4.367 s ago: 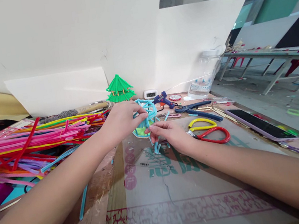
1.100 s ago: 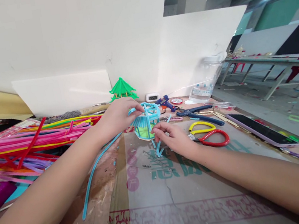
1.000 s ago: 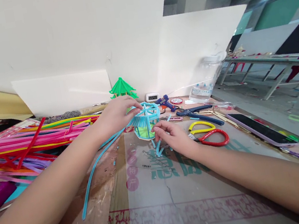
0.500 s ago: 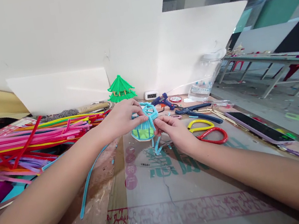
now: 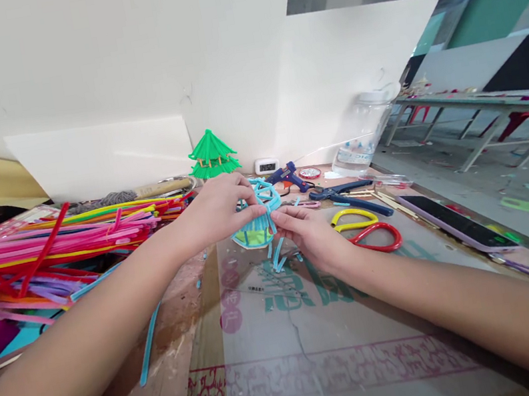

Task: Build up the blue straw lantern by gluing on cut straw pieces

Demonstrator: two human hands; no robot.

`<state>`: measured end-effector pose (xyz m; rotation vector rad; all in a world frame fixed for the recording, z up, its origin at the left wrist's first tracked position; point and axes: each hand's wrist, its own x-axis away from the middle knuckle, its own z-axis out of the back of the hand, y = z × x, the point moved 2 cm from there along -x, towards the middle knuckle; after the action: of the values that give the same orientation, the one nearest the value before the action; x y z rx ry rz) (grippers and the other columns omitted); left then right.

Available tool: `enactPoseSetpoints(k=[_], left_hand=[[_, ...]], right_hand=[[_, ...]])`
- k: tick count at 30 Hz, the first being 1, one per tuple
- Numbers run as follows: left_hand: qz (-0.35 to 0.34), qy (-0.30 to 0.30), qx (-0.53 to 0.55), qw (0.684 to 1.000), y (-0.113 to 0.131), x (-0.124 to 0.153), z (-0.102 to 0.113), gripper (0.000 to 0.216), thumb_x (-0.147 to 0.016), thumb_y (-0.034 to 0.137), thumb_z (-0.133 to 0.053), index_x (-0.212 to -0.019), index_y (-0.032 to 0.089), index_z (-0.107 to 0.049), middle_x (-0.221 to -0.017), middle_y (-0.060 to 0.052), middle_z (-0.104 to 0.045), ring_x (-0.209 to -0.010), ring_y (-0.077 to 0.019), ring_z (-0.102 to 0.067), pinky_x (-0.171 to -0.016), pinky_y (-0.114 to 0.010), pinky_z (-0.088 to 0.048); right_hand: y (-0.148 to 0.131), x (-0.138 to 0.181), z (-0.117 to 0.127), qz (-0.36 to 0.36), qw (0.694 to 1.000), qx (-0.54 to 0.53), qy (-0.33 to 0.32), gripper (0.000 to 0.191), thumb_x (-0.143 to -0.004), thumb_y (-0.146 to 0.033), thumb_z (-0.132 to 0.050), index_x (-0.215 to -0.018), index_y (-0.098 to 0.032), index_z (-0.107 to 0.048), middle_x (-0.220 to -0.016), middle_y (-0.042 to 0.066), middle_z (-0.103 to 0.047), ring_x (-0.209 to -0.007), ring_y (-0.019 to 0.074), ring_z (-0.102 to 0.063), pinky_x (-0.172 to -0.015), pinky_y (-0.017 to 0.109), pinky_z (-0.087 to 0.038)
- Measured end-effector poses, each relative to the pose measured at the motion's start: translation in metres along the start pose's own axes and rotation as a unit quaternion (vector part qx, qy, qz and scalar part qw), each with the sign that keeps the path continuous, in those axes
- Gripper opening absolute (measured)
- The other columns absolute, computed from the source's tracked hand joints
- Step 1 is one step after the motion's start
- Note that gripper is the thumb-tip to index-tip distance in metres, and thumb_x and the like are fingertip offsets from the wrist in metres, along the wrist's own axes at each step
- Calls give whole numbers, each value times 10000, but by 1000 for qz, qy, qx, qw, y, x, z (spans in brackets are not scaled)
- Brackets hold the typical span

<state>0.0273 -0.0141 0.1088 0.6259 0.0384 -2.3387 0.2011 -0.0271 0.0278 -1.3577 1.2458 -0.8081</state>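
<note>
A small rounded frame of light-blue pipe cleaners (image 5: 266, 193) with a green patch low on its side stands on the work surface between my hands. My left hand (image 5: 223, 208) reaches over it from the left, thumb and fingers pinching its side. From the right, my right hand (image 5: 308, 231) pinches a short blue pipe-cleaner piece (image 5: 271, 224) against the frame. The fingers partly hide where the piece meets it. Cut blue bits (image 5: 279, 260) lie just below. Scissors with yellow and red handles (image 5: 377, 238) rest beside my right wrist, their blades partly hidden.
A pile of coloured pipe cleaners (image 5: 49, 244) lies left. Behind stand a green tree-like roof model (image 5: 211, 153), a small digital clock (image 5: 267, 166) and a glue gun (image 5: 291, 176). Pliers (image 5: 345, 194), a phone (image 5: 451, 221) and a clear plastic jug (image 5: 363, 134) are right.
Both hands stay at the blue frame. The left fingertips have moved slightly right and down, closer to the right fingertips. The view has shifted a little.
</note>
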Motion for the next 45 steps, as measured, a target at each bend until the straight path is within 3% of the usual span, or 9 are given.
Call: enactPoseSetpoints(k=[11,20,27,45], left_hand=[[-23,-4,-15,1000,3,-1,-1,300,-924,381,-532,-792,184,-716,-955,-65,-668,-1006,-226,-593,-896,-372,-412],[0,11,-64,998,5,0,-1,355,-929,435,-515,-817,178,-732,-995,-81,-664,-982,-241,-599,-888,-393,-405],[-3,14,-53,999,6,0,-2,358,-919,453,-515,-786,190,-717,-958,-67,-662,-978,-235,-592,-896,-391,-399],[12,12,-48,999,4,-2,-3,408,-949,458,-457,-836,201,-753,-931,-68,-675,-934,-223,-604,-842,-363,-422]], right_hand=[[2,1,2,30,999,35,5,238,-732,-403,-785,-700,-189,-687,-698,-12,-611,-697,132,-522,-712,291,-406],[-2,3,0,68,994,81,-7,287,-793,-449,-722,-694,-187,-661,-679,-19,-595,-690,130,-524,-701,282,-408],[-4,4,-1,71,992,108,-3,226,-757,-411,-749,-730,-197,-680,-700,-24,-610,-687,130,-523,-693,280,-407],[-2,5,1,77,990,121,2,295,-819,-463,-684,-709,-191,-658,-675,-17,-601,-693,140,-534,-706,282,-411]])
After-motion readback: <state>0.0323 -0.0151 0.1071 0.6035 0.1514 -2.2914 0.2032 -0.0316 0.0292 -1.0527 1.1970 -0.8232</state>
